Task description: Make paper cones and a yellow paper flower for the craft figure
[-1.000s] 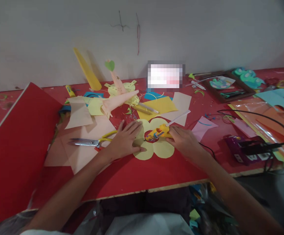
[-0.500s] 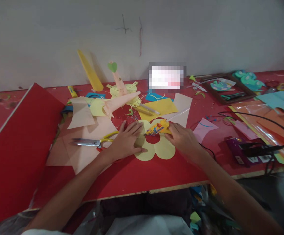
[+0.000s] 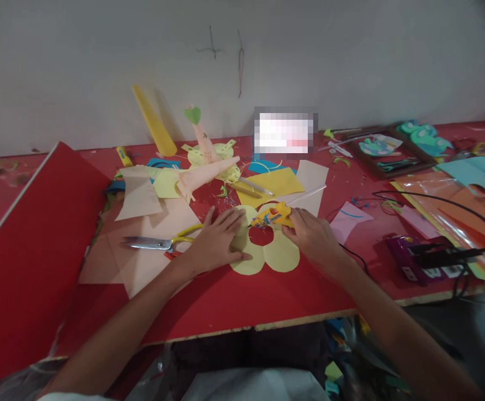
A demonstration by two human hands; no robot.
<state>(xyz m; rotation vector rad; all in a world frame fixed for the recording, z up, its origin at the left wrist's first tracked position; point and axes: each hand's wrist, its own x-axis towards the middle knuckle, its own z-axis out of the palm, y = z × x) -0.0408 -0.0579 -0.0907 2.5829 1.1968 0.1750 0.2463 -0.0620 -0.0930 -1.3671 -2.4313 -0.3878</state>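
A pale yellow paper flower (image 3: pixel 282 256) with a round hole in its middle lies flat on the red table (image 3: pixel 234 303). My left hand (image 3: pixel 215 239) rests flat on the flower's left petals, fingers stretched out. My right hand (image 3: pixel 313 236) is closed round a yellow glue gun (image 3: pixel 271 216), whose nozzle points left over the upper rim of the hole. A clear glue stick sticks out behind the gun toward the upper right.
Yellow-handled scissors (image 3: pixel 158 240) lie left of my left hand on peach paper. A pink paper cone (image 3: pixel 204 171), yellow and white sheets sit behind. A purple power strip (image 3: pixel 424 257) with black cable lies at right. A red board (image 3: pixel 29 250) leans at left.
The glue gun in my right hand has moved up from the middle of the hole to its upper rim. My left hand has stayed on the flower.
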